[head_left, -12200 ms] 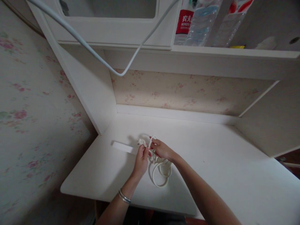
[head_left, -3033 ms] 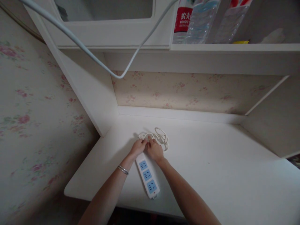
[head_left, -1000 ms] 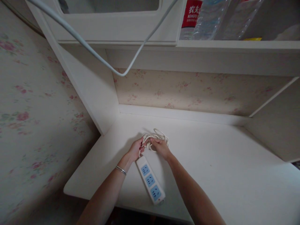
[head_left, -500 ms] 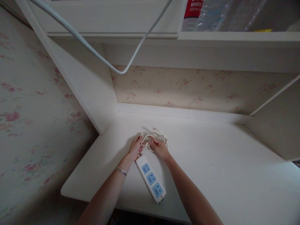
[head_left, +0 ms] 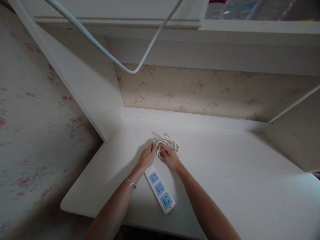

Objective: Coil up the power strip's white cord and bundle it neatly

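Observation:
A white power strip with three blue socket panels lies slanted on the white desk, its upper end beside my left wrist. Its cream cord is bunched in loose, tangled loops beyond the strip. My left hand pinches the cord at the left side of the bunch. From the right, my right hand grips the loops with thumb and fingers, close to the left one. Where the cord joins the strip is hidden behind my left hand.
A white cable hangs in front of the upper view. The desk has a side panel at left and a shelf above, holding plastic-wrapped items. Flowered wallpaper covers the back.
My left hand has moved slightly right and up, closer to my right hand, onto the cord loops. The power strip has shifted a little left, and the view tilts slightly downward.

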`<action>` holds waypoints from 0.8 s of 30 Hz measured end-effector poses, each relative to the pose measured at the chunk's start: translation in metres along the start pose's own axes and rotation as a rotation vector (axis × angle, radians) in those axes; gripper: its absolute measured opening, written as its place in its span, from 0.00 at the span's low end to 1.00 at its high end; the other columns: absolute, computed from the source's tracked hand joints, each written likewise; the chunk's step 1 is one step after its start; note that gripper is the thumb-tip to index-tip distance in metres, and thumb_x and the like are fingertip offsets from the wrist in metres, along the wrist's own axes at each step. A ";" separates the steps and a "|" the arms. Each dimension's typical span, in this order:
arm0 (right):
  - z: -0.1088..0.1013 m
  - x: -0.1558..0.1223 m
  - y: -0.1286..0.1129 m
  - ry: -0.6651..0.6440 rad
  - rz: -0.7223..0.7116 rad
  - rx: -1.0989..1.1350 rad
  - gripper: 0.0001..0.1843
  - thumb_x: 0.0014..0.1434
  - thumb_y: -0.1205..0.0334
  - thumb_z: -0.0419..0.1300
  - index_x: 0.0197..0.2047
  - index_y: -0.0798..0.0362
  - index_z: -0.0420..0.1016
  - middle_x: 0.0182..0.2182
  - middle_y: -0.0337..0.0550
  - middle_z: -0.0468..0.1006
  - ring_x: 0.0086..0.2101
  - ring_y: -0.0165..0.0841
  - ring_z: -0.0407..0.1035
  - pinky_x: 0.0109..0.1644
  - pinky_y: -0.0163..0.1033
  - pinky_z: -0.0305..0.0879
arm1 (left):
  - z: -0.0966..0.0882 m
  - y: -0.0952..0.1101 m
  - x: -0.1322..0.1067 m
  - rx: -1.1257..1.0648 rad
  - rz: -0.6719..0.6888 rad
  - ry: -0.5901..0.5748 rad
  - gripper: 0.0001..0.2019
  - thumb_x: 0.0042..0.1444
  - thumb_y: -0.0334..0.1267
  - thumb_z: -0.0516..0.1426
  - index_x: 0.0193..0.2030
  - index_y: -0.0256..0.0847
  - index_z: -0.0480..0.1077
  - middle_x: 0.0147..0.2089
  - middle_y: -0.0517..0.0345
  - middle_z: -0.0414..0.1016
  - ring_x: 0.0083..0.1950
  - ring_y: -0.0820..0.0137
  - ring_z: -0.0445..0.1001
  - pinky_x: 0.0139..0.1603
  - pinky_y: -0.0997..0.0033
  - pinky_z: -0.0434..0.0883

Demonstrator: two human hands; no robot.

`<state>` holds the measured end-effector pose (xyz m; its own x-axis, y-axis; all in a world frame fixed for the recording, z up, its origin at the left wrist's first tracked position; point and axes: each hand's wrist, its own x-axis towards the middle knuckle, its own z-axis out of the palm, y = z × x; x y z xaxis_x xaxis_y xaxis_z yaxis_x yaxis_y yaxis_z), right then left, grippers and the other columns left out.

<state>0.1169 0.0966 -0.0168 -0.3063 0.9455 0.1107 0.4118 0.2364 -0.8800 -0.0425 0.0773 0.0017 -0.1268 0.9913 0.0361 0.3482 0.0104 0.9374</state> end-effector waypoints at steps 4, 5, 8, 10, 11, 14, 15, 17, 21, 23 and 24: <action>0.001 0.004 -0.007 -0.020 -0.039 -0.099 0.26 0.64 0.55 0.46 0.63 0.51 0.61 0.53 0.48 0.72 0.50 0.37 0.67 0.55 0.44 0.61 | -0.001 -0.002 0.003 0.172 0.015 -0.006 0.16 0.55 0.53 0.55 0.36 0.44 0.72 0.30 0.51 0.75 0.35 0.60 0.74 0.36 0.70 0.63; 0.002 0.005 -0.008 -0.019 -0.043 -0.113 0.25 0.64 0.56 0.46 0.63 0.51 0.60 0.53 0.48 0.73 0.49 0.37 0.68 0.54 0.44 0.62 | -0.001 -0.002 0.004 0.217 0.014 0.001 0.16 0.56 0.54 0.53 0.36 0.43 0.72 0.30 0.51 0.75 0.35 0.60 0.74 0.36 0.70 0.63; 0.005 0.007 -0.012 -0.010 -0.029 -0.164 0.25 0.64 0.57 0.46 0.62 0.50 0.61 0.49 0.48 0.75 0.45 0.37 0.70 0.50 0.44 0.64 | -0.001 -0.002 0.006 0.311 0.016 0.034 0.20 0.60 0.54 0.49 0.45 0.42 0.70 0.31 0.47 0.76 0.37 0.57 0.75 0.36 0.68 0.64; 0.007 0.008 -0.015 -0.001 -0.006 -0.218 0.25 0.63 0.57 0.47 0.62 0.49 0.61 0.47 0.47 0.76 0.42 0.38 0.71 0.48 0.44 0.64 | 0.000 -0.001 0.007 0.352 0.000 0.053 0.24 0.60 0.53 0.48 0.54 0.38 0.66 0.32 0.44 0.75 0.38 0.54 0.76 0.37 0.67 0.64; 0.008 0.009 -0.016 0.007 0.005 -0.243 0.25 0.63 0.57 0.48 0.62 0.48 0.61 0.46 0.47 0.76 0.41 0.38 0.71 0.48 0.43 0.64 | 0.000 -0.001 0.007 0.367 -0.012 0.058 0.26 0.61 0.53 0.48 0.57 0.36 0.63 0.32 0.43 0.75 0.39 0.53 0.76 0.37 0.67 0.64; 0.010 0.009 -0.018 0.028 0.038 -0.257 0.24 0.63 0.57 0.47 0.62 0.46 0.62 0.45 0.46 0.77 0.41 0.38 0.71 0.48 0.43 0.65 | 0.000 -0.002 0.007 0.343 -0.060 0.068 0.29 0.60 0.50 0.50 0.63 0.32 0.56 0.32 0.42 0.75 0.41 0.52 0.76 0.38 0.67 0.64; 0.011 0.009 -0.019 0.032 0.047 -0.252 0.24 0.63 0.56 0.47 0.62 0.46 0.62 0.45 0.45 0.77 0.41 0.38 0.71 0.48 0.43 0.65 | 0.000 -0.002 0.007 0.302 -0.076 0.074 0.30 0.59 0.49 0.51 0.63 0.32 0.55 0.31 0.43 0.75 0.41 0.52 0.75 0.39 0.67 0.64; 0.013 0.009 -0.021 0.034 0.052 -0.258 0.24 0.63 0.56 0.46 0.62 0.45 0.62 0.47 0.45 0.76 0.43 0.38 0.71 0.49 0.43 0.64 | -0.002 -0.003 0.007 0.195 -0.088 0.078 0.29 0.58 0.48 0.53 0.63 0.35 0.56 0.31 0.46 0.74 0.42 0.53 0.75 0.40 0.67 0.64; 0.018 0.012 -0.025 0.017 0.038 -0.292 0.24 0.64 0.55 0.46 0.63 0.44 0.59 0.47 0.45 0.76 0.43 0.40 0.71 0.50 0.46 0.63 | -0.006 0.000 0.009 0.210 0.005 0.055 0.21 0.61 0.46 0.49 0.57 0.39 0.62 0.42 0.42 0.73 0.46 0.54 0.73 0.45 0.66 0.63; 0.020 0.014 -0.027 0.001 0.048 -0.294 0.25 0.63 0.56 0.46 0.63 0.44 0.58 0.44 0.44 0.77 0.40 0.40 0.71 0.48 0.47 0.63 | -0.007 0.002 0.011 0.283 0.035 0.072 0.18 0.63 0.45 0.47 0.55 0.40 0.64 0.49 0.40 0.70 0.49 0.55 0.71 0.47 0.65 0.64; 0.021 0.016 -0.028 -0.004 0.060 -0.289 0.24 0.63 0.56 0.46 0.63 0.43 0.58 0.43 0.44 0.77 0.39 0.39 0.72 0.47 0.46 0.64 | -0.008 0.002 0.012 0.291 0.039 0.090 0.18 0.63 0.45 0.47 0.54 0.40 0.65 0.50 0.41 0.70 0.49 0.55 0.70 0.47 0.65 0.64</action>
<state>0.0829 0.1005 -0.0003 -0.2770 0.9590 0.0605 0.6567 0.2349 -0.7167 -0.0505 0.0883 0.0066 -0.1855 0.9762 0.1127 0.6042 0.0228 0.7965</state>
